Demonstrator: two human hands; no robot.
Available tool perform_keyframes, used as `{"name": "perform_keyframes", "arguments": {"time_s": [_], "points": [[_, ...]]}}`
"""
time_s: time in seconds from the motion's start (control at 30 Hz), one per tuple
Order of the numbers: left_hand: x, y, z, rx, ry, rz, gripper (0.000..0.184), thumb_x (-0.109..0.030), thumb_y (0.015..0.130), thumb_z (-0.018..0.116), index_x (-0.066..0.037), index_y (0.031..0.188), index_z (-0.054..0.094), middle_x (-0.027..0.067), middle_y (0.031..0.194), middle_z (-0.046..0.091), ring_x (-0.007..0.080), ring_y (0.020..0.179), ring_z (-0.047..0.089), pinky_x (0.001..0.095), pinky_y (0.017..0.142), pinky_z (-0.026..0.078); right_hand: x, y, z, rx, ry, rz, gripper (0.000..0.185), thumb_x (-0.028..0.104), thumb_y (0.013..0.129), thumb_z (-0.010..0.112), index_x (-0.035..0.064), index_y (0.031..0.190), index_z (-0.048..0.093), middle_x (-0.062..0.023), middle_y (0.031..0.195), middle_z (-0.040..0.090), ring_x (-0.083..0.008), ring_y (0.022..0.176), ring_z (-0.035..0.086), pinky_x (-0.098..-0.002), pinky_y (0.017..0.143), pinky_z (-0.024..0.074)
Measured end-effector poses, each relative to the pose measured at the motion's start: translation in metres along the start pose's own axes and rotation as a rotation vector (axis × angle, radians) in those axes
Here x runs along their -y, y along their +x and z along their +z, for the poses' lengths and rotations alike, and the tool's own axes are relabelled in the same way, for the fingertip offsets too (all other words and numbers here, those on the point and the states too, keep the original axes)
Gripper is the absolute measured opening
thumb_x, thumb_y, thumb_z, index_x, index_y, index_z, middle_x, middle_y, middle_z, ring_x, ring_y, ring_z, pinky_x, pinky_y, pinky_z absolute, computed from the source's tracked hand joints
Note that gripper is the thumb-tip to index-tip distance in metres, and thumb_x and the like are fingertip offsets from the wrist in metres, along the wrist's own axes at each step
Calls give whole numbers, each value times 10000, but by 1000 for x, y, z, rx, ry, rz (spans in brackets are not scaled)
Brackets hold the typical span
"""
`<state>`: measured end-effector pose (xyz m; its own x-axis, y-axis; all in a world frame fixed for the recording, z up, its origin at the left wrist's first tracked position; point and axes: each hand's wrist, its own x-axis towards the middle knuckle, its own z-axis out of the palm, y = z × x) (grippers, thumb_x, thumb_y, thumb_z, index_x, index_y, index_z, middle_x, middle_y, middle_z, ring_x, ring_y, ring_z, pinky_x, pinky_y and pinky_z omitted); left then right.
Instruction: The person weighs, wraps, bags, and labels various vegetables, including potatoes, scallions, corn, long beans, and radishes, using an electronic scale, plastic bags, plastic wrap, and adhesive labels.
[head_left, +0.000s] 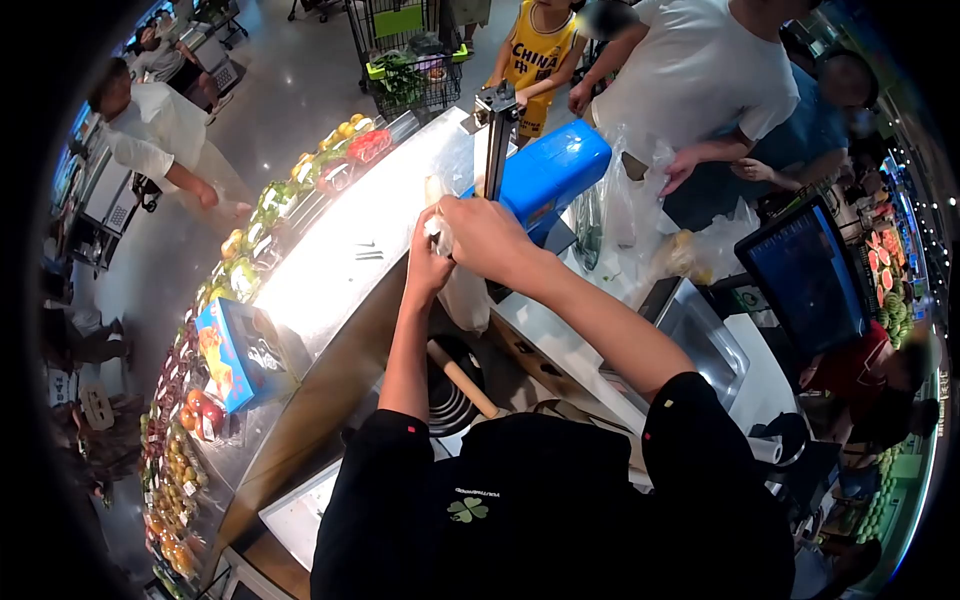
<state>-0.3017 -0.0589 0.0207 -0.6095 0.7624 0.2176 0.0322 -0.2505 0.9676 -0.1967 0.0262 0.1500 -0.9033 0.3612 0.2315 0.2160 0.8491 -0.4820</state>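
Observation:
Both my hands meet in front of me at a whitish translucent plastic bag [464, 302]. It hangs below them, and what is inside cannot be made out. The fingers of my left hand [428, 258] are closed around the bunched bag at its upper part. From the right, my right hand [482, 232] bends over the same bunched plastic, fingers closed, fingertips partly hidden. Just beyond the hands rises a dark metal post [494, 150]. A blue plastic container [560, 172] lies tilted right of the post.
A bright metal counter [330, 255] stretches to the left, with packed fruit [270, 215] along its edge and a blue box [225, 355]. On the right are a scale [690, 335] and a dark monitor [805, 275]. Several people stand across the counter, near a shopping cart [405, 60].

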Motion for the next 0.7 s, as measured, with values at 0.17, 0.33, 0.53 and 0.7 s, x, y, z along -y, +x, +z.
{"name": "perform_keyframes", "arguments": {"time_s": [0.17,0.33,0.53,0.7], "points": [[26,-30,6,-25,253,106,704,-181,686,797,1,1317,543,189,1329,532,340,1271,519,404,1076,416,-21,-46,1,-65,309,-77,214,-45,791,591,19,996,596,-215,872,681,-425,843,671,-443,712,520],[4,-107,46,15,573,240,667,-108,731,714,-17,1364,526,247,1528,388,450,1359,437,469,1119,384,-30,-113,-6,183,763,29,193,-56,823,559,14,1002,585,-110,860,651,-182,806,619,-316,738,484],[-25,-161,130,0,454,135,121,18,924,545,24,901,663,179,838,671,323,743,683,361,693,523,-33,-176,-57,193,922,83,224,-36,837,605,5,1056,620,-90,930,662,-143,878,614,-282,798,478],[-20,-146,201,48,393,165,172,11,942,530,12,771,541,158,718,609,308,656,638,383,624,490,-101,-216,-90,152,1016,158,292,-24,908,564,22,1193,603,-77,952,675,-132,899,615,-288,811,491]]}}
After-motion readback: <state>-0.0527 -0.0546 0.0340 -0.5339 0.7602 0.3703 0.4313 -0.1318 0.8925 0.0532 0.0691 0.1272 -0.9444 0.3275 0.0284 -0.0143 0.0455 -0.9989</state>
